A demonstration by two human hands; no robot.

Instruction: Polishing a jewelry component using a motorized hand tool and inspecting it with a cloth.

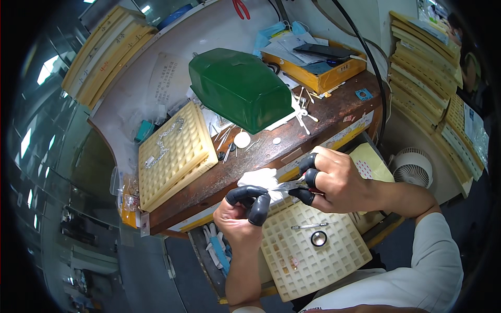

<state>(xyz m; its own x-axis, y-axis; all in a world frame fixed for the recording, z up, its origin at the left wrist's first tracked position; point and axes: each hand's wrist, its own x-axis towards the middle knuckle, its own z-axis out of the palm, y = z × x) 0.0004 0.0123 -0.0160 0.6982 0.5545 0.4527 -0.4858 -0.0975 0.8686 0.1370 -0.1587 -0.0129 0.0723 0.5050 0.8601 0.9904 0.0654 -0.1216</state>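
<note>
Small-parts workshop, likely jewellery bench work: worn wooden worktop (292, 141) at centre, gridded sorting tray (175, 151) with chain at 9 o'clock, stacked trays (422, 68) at 2 o'clock, red pliers (241, 8) at 12 o'clock.

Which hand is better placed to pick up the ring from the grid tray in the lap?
Probably the left hand: only its fingers pinch white cloth, whereas the right hand grips metal tweezers. The ring on the tray lies between them.

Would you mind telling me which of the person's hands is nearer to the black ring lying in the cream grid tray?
Right. The right hand is just above the black ring; the left hand sits farther off, beyond the cream grid tray's left edge.
</note>
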